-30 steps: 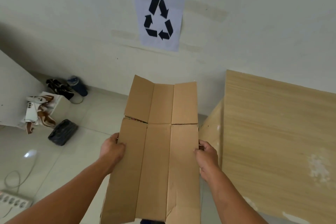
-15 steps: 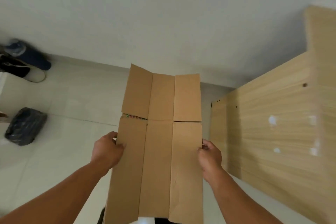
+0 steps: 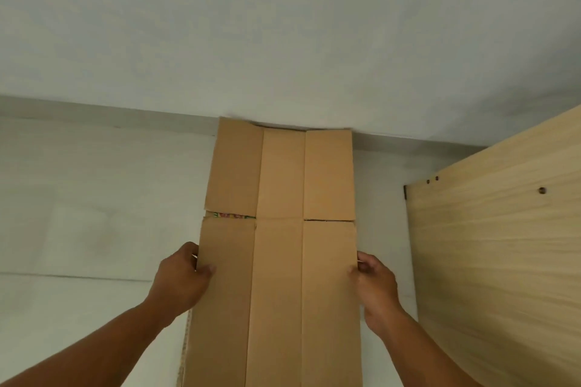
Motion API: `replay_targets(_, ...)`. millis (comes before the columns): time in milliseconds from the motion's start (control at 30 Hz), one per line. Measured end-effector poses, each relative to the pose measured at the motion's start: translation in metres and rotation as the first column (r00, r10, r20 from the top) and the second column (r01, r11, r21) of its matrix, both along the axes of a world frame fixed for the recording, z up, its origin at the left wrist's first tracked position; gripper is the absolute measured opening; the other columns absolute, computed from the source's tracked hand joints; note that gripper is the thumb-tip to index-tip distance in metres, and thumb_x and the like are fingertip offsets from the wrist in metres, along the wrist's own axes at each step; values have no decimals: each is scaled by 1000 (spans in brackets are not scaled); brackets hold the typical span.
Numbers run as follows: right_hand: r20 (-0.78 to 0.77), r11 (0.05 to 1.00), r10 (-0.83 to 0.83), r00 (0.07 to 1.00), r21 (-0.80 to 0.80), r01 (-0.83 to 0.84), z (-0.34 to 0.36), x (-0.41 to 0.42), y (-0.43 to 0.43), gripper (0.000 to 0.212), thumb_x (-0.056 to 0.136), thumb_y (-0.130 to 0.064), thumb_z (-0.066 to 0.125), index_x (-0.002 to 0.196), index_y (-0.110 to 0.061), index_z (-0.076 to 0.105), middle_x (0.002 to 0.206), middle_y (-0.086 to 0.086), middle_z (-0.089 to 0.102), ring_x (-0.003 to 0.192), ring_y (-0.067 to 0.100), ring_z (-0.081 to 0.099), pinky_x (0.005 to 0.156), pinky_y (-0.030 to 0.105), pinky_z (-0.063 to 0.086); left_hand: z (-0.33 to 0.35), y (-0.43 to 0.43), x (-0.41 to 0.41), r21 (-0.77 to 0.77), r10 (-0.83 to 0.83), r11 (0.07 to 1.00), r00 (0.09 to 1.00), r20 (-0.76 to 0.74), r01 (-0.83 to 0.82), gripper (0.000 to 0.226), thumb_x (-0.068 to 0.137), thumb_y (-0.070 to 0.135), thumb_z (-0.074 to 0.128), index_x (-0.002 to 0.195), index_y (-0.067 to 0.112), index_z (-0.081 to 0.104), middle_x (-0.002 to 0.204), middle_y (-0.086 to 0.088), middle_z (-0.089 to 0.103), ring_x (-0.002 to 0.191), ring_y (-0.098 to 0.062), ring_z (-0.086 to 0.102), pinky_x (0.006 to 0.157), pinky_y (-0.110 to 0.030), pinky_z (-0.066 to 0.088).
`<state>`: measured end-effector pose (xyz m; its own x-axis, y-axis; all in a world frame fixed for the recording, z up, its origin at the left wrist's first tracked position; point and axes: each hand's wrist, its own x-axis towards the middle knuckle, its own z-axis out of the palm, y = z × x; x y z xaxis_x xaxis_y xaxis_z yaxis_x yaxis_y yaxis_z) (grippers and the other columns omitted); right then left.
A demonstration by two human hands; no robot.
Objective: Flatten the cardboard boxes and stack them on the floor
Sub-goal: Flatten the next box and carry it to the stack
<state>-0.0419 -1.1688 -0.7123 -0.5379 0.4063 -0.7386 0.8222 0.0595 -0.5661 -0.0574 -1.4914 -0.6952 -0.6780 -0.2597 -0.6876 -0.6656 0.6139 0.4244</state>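
A flattened brown cardboard box (image 3: pixel 276 261) stretches from the bottom of the view to the foot of the wall, its far flaps reaching the wall's base. My left hand (image 3: pixel 180 280) grips its left edge and my right hand (image 3: pixel 375 289) grips its right edge, both about halfway along. A strip of coloured print shows in the gap between a left flap and the panel. Whether the box rests on the floor I cannot tell.
A pale tiled floor (image 3: pixel 94 214) lies to the left. The white wall (image 3: pixel 283 34) stands straight ahead. A light wooden board (image 3: pixel 503 245) with screw holes leans at the right, close to the box's right edge.
The box has gone forward and down, so its far flaps now reach the wall's base. The view has tilted lower; the shoes and the black bag at the left are out of sight.
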Motion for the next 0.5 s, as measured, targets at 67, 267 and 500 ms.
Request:
replay_targets(67,18,997,62,998,41,-63,-22,-7,-2,34,90,4,54,107,-21,69,100,0,72,92,19,68,80,37,57,-25,-13,-12,-4,-130,991,990,53,131,15,88,26,68,95,18,58,92,0,65,82,-16,62,74,-35,56)
replay_targets(267,21,890,414,910,203,-409,-41,-24,-3,38,90,-6,55,121,-26,51,89,0,62,77,15,59,60,28,44,-65,-48,-51,-4,-554,829,824,119,559,37,80,56,73,82,21,61,78,8,69,71,-6,67,64,-21,50)
replay_targets(500,44,313,844,534,768,-559,-44,-72,-14,89,83,-57,50,155,-16,17,157,17,26,142,34,30,113,50,36,-75,-49,-89,-525,-785,610,540,-302,594,68,83,74,43,117,16,50,117,-3,54,103,-22,55,84,-37,51)
